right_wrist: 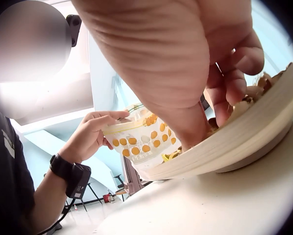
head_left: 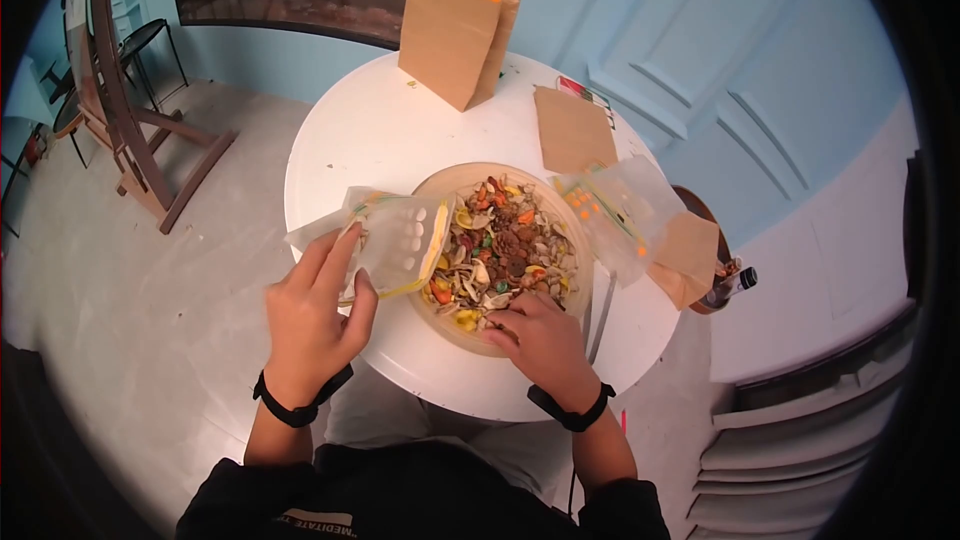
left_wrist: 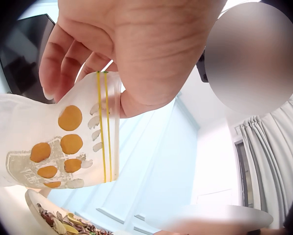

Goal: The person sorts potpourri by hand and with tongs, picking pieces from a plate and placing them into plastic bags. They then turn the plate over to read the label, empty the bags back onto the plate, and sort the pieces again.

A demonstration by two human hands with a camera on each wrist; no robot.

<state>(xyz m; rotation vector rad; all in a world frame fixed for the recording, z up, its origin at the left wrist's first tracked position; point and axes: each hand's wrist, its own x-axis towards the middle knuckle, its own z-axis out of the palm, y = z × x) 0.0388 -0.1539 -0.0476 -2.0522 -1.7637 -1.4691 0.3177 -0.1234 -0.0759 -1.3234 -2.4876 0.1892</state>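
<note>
A round pale bowl [head_left: 585, 315] full of mixed dried pieces [head_left: 500, 240] in brown, orange, yellow and green stands on the white table. At its left rim my left hand [head_left: 318, 310] holds a translucent zip bag [head_left: 405, 240] by its edge, thumb on the near side; orange dots and a yellow zip strip show on the bag [left_wrist: 70, 117] in the left wrist view. My right hand [head_left: 545, 340] reaches over the bowl's near right rim, its curled fingers [right_wrist: 222, 93] down among the pieces. Whether they grip a piece is hidden.
A brown paper bag [head_left: 445, 35] stands at the table's [head_left: 345, 130] far edge. To the right lie a flat brown paper piece [head_left: 575, 130], a second clear zip bag [head_left: 640, 205] and another brown paper [head_left: 688, 260]. A grey stick-like tool [head_left: 602, 320] lies beside the bowl.
</note>
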